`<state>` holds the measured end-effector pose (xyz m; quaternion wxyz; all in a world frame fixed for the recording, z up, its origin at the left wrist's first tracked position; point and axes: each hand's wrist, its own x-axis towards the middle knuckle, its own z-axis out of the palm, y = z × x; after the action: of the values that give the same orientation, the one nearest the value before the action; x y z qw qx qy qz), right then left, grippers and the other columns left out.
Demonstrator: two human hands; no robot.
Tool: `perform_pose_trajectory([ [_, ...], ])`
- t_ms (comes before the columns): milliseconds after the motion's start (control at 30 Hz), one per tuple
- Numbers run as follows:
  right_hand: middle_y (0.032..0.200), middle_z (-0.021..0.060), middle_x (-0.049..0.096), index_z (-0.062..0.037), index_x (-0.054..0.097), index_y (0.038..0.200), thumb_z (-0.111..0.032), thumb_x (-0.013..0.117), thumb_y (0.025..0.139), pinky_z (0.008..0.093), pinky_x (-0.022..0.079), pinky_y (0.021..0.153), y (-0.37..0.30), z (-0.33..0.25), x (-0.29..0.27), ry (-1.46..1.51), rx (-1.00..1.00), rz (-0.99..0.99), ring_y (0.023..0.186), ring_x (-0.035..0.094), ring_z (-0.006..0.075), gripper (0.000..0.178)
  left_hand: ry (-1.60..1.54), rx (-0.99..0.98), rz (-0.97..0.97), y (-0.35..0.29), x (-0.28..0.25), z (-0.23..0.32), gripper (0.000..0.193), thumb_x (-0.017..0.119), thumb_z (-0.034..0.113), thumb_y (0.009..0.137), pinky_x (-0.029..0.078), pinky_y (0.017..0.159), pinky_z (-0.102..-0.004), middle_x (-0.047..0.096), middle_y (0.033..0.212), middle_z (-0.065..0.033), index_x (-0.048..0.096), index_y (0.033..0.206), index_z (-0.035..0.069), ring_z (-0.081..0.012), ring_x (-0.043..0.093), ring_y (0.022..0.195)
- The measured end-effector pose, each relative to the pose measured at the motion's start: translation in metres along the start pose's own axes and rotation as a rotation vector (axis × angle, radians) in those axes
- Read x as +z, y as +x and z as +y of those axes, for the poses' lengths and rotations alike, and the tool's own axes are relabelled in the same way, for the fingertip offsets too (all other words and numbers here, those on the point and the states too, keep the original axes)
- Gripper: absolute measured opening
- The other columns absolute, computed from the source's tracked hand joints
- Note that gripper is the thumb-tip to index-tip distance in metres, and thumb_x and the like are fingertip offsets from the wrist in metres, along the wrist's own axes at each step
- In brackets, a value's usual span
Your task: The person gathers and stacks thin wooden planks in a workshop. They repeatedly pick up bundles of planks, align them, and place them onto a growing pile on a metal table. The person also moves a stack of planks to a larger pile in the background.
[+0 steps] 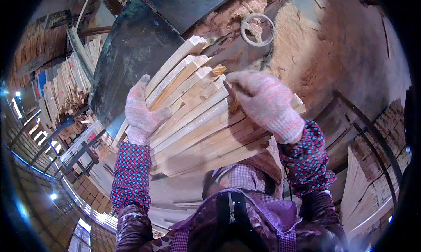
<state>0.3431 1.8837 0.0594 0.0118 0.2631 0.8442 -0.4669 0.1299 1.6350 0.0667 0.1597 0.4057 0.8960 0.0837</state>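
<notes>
Probably the strips (193, 116) are stiff and rough, best held by the outer sides; left hand (142, 107) lies spread there, whether right hand (268, 98) pinches, I cannot tell.

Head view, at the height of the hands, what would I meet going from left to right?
Stacked wood strips → dark panel → gloved left hand → fanned pale wooden strips → gloved right hand → curved dark bar.
</notes>
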Motion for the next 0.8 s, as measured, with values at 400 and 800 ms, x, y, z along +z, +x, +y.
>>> perform_pose_trajectory([
  [400, 0.098, 0.0049, 0.07, 0.0004, 0.069, 0.11, 0.004, 0.059, 0.09, 0.0266, 0.051, 0.077, -0.049, 0.012, -0.079, 0.471, 0.116, 0.199, 0.087, 0.064, 0.0112, 0.023, -0.127, -0.085, -0.012, -0.004, 0.002, 0.0, 0.111, 0.071, 0.079, 0.06, 0.041, 0.105, -0.044, 0.056, 0.131, -0.0198, 0.049, 0.137, 0.003, -0.0369, 0.053, 0.123],
  [800, 0.082, 0.004, 0.066, -0.0139, 0.065, 0.098, -0.016, 0.066, 0.074, 0.0386, 0.049, 0.075, -0.059, 0.0, -0.017, -0.382, -0.131, -0.14, 0.082, 0.064, 0.0251, 0.024, -0.069, -0.034, 0.017, 0.0, 0.001, 0.002, 0.112, 0.066, 0.084, 0.061, 0.042, 0.104, -0.0441, 0.058, 0.129, -0.0199, 0.05, 0.136, 0.002, -0.0364, 0.055, 0.121],
])
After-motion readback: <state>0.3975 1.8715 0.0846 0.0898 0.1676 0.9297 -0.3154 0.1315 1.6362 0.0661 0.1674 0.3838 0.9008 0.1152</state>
